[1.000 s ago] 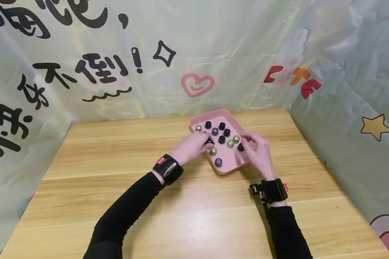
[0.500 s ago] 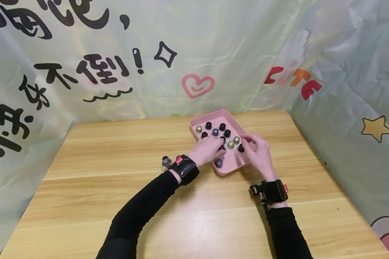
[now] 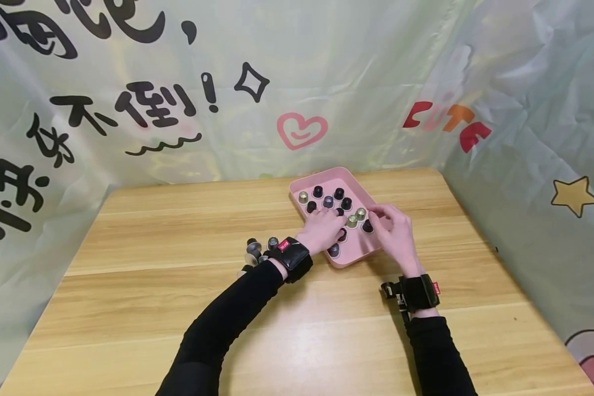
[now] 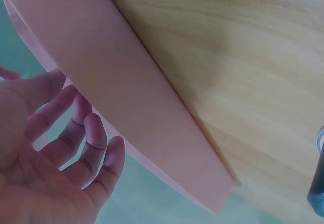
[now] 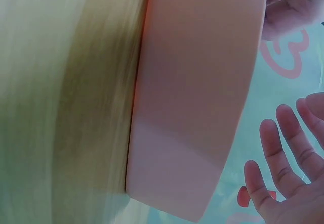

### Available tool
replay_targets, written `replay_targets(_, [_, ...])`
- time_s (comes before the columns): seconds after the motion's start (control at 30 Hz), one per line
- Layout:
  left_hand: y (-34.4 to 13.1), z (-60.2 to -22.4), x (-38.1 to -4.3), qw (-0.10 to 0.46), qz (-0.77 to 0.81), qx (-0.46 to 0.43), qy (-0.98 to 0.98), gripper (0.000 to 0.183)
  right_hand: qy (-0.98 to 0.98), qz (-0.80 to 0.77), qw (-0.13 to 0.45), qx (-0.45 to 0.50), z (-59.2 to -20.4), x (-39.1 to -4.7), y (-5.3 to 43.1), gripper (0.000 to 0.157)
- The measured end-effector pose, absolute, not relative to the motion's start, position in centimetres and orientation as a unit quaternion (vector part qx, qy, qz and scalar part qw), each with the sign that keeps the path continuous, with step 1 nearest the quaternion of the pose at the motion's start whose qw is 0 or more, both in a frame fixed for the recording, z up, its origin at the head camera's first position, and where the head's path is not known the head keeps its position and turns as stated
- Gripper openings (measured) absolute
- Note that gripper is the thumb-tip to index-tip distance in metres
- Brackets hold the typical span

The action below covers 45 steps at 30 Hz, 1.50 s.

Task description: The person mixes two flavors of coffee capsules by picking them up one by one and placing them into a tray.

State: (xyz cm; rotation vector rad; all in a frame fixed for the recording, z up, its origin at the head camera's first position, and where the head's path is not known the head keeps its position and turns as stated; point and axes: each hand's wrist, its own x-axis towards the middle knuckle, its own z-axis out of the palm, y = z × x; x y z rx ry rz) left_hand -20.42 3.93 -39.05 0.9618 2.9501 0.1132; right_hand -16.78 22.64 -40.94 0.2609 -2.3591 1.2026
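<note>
My left hand (image 3: 323, 230) reaches over the left rim of a pink tray (image 3: 351, 253), its thumb and fingers pinching a black coffee capsule (image 3: 343, 235) low inside. Part of that capsule is hidden by the fingers. In the left wrist view the tray wall (image 4: 121, 82) hides the fingertips. At the tray's right rim is my right hand (image 3: 395, 230), fingers relaxed, tips beside another black capsule (image 3: 368, 226) and a gold capsule (image 3: 361, 214). The right wrist view shows its fingers (image 5: 272, 138) spread beyond the wall.
Several black, gold and blue-grey capsules (image 3: 328, 202) stand in the tray. More capsules (image 3: 252, 248) lie on the wooden table (image 3: 188, 225) behind the left wrist. A printed curtain (image 3: 366, 71) closes off the back and right side.
My left hand has moved right and slightly nearer, carrying the black capsule toward the tray's near end. Loose capsules on the table have come into view behind its wrist. The right hand stays put.
</note>
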Motion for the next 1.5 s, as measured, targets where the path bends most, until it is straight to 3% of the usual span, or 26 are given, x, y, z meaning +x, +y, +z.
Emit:
replay_targets(0.83, [-1.8,-37.7,-18.1,0.016,0.202,0.309,0.929,0.031,-0.864,0.446,0.211,0.096,-40.7,-16.7,22.1,0.018])
replay_targets(1.2, [-5.3,-38.2,-16.7,0.036,0.269,0.268,0.924,0.037,-0.868,0.435,0.211,0.108,-40.8,-16.8,21.8,0.018])
replay_targets(1.5, [-9.0,-38.5,-15.8,0.007,0.312,0.215,0.925,0.038,-0.872,0.431,0.206,0.108,-40.9,-16.9,21.6,0.018])
